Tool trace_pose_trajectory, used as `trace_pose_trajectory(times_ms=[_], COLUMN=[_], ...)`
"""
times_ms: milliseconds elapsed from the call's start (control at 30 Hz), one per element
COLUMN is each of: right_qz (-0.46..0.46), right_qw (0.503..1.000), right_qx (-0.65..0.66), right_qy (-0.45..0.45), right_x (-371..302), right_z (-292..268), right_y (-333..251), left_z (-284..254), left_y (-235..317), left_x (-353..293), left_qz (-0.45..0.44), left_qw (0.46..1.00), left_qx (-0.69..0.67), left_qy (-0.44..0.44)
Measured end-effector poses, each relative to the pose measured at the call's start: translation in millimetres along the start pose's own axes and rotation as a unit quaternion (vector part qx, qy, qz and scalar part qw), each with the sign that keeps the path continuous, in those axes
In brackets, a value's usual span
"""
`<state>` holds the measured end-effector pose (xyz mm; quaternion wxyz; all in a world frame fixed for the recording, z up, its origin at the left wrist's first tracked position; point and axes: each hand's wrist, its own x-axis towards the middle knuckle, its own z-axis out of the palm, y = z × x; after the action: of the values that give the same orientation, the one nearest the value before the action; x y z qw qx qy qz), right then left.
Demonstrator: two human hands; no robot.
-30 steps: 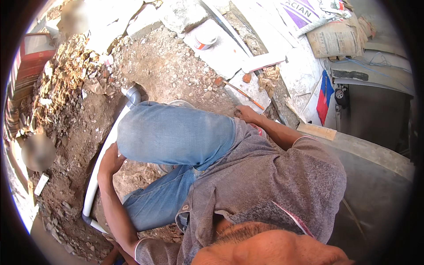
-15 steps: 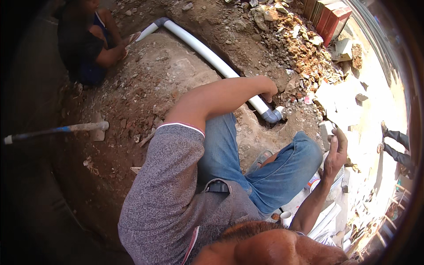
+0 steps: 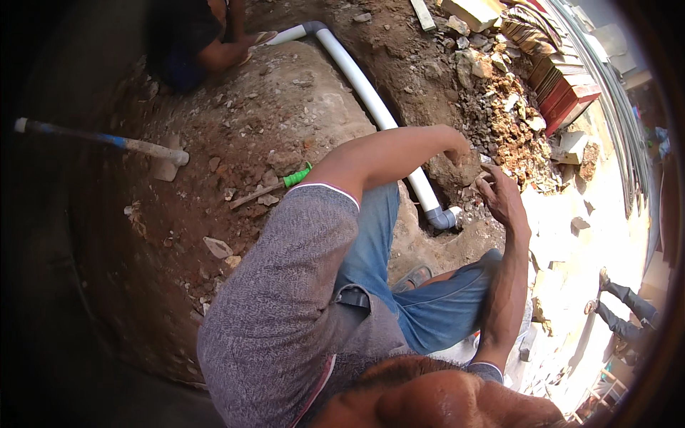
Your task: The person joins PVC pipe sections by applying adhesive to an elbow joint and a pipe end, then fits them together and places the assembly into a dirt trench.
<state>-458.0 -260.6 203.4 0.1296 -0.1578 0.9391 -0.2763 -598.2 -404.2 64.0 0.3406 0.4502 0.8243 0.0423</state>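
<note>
My left hand (image 3: 458,146) is bent down at the wrist with its fingers curled, above the broken ground; what it holds, if anything, is hidden. Close to its right is my right hand (image 3: 501,196), fingers pinched together at a small pale object (image 3: 486,160) too small to name. The two hands nearly meet. Below them a white pipe (image 3: 367,93) lies in a narrow trench. A grey elbow fitting (image 3: 441,217) caps its near end, opening to the right, and another grey elbow (image 3: 314,28) turns it left at the far end. Neither hand touches the pipe.
At the upper left another person's hand (image 3: 253,44) is at the far pipe end. A long-handled tool with a blue band (image 3: 118,141) and a rod with a green grip (image 3: 295,177) lie left. Rubble (image 3: 517,107) and stacked reddish slabs (image 3: 567,100) stand right; someone's legs (image 3: 624,314) show beyond.
My right hand has come up and leftward from beside my knee to my left hand. The view has shifted, bringing the green-gripped rod into sight.
</note>
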Motion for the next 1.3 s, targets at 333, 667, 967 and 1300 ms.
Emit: trace_pose_trajectory(times_ms=[333, 667, 967, 1300], right_qz=[0.027, 0.058, 0.047, 0.024], right_qw=[1.0, 0.995, 0.985, 0.99], right_qx=[0.004, 0.069, 0.116, 0.108], right_qy=[0.013, -0.037, -0.117, -0.082], right_x=[23, 40, 54, 64], right_z=[-21, -9, 12, 15], right_y=[24, 23, 25, 15], left_z=[-62, 185, 345, 247], left_y=[-38, 29, 138, -69], left_x=[-91, -248, -326, -325], left_qz=[-0.067, -0.26, -0.527, -0.532], left_qw=[0.956, 0.636, 0.524, 0.692], left_qx=[-0.152, -0.53, -0.482, -0.28], left_qy=[0.243, 0.496, 0.465, 0.4])
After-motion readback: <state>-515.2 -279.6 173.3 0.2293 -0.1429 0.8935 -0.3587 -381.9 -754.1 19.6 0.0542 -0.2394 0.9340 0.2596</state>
